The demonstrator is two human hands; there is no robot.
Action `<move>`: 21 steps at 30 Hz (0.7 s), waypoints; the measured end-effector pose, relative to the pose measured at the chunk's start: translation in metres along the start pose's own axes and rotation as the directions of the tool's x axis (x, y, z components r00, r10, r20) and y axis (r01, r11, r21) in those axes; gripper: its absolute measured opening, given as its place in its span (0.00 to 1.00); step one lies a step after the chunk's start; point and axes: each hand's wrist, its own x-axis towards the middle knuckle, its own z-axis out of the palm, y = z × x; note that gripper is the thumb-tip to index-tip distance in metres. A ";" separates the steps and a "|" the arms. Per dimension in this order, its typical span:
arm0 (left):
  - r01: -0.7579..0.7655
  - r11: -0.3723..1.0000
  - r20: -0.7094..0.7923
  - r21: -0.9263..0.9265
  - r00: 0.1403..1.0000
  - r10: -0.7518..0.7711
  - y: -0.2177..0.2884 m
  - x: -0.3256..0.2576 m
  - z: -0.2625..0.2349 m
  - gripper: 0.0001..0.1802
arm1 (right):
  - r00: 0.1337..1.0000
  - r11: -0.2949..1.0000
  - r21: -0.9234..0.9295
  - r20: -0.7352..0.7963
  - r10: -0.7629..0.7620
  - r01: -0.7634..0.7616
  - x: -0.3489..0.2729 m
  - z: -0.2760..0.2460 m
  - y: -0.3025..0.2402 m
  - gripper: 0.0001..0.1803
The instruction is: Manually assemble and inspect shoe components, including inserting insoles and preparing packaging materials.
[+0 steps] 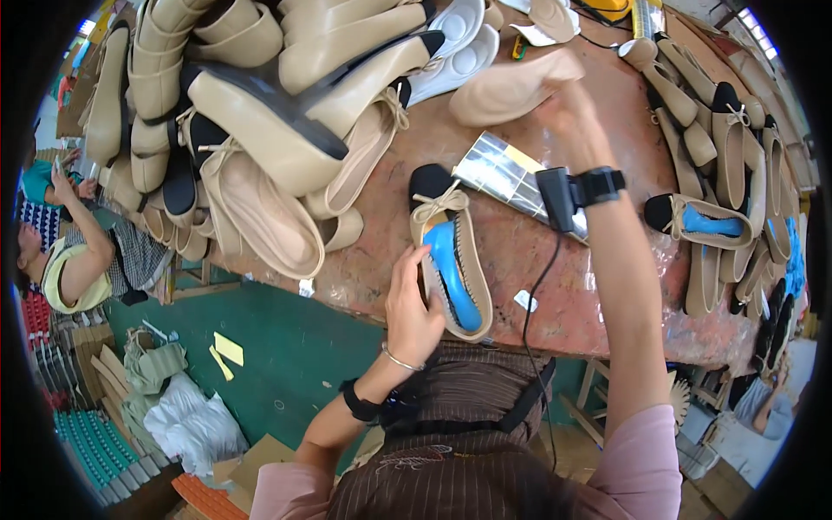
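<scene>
Here, touches the side of the black-toed beige shoe (476, 273) on the reddish table (568, 321) with the left hand (414, 312), fingers together and thumb apart; cannot tell whether pinching the rim. Beyond that shoe, to its right, holds a beige insole (507, 93) in the right hand (567, 106), with blurred fingers closed on one end.

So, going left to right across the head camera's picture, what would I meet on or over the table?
Big heap of beige shoes → left hand → black-toed shoe with a blue insert → right hand → second heap of shoes.
</scene>
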 end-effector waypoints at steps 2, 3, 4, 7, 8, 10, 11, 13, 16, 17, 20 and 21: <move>-0.093 0.993 -0.006 -0.074 0.996 0.093 -0.011 0.014 -0.016 0.25 | 0.984 0.990 0.044 0.110 -0.138 0.133 -0.024 0.010 -0.030 0.18; -0.099 0.992 0.081 -0.082 0.991 0.106 -0.006 0.022 -0.026 0.23 | 0.958 0.956 -0.116 0.135 -0.254 0.270 -0.021 -0.016 -0.069 0.13; -0.075 0.994 0.156 -0.083 0.984 0.088 -0.008 0.027 -0.039 0.22 | 0.945 0.945 -0.067 -0.036 -0.324 0.321 -0.085 0.027 -0.071 0.10; -0.147 0.989 0.414 -0.023 0.899 0.143 -0.010 0.039 -0.059 0.17 | 0.911 0.945 -0.183 0.365 -0.192 0.273 -0.163 -0.011 -0.094 0.22; -0.224 0.969 0.416 0.106 0.895 0.161 -0.018 0.040 -0.061 0.14 | 0.895 0.906 -0.264 0.392 -0.214 0.332 -0.194 -0.017 -0.085 0.24; -0.362 0.898 0.314 0.251 0.908 0.278 -0.018 0.033 -0.061 0.10 | 0.909 0.817 -0.430 0.331 -0.253 0.384 -0.231 -0.039 -0.058 0.33; -0.361 0.897 0.322 0.254 0.906 0.274 -0.014 0.026 -0.061 0.10 | 0.925 0.778 -0.517 0.313 -0.215 0.356 -0.240 -0.064 -0.051 0.39; -0.468 0.799 0.149 0.378 0.883 0.446 -0.006 0.006 -0.063 0.10 | 0.934 0.605 -0.718 0.327 -0.144 0.345 -0.259 -0.093 -0.046 0.38; -0.505 0.786 0.214 0.356 0.863 0.457 -0.034 -0.020 -0.069 0.12 | 0.930 0.482 -0.796 0.295 -0.218 0.366 -0.273 -0.086 -0.023 0.31; -0.537 0.777 0.201 0.329 0.843 0.498 -0.044 -0.022 -0.071 0.13 | 0.913 0.379 -0.836 0.314 -0.260 0.396 -0.275 -0.083 -0.016 0.27; -0.495 0.806 0.170 0.325 0.869 0.465 -0.049 -0.019 -0.081 0.11 | 0.677 -0.297 -0.679 0.725 -0.126 0.672 -0.274 -0.060 0.009 0.21; -0.527 0.799 0.174 0.289 0.850 0.497 -0.061 -0.019 -0.085 0.20 | 0.621 -0.281 -0.612 0.781 -0.065 0.739 -0.273 -0.048 0.024 0.19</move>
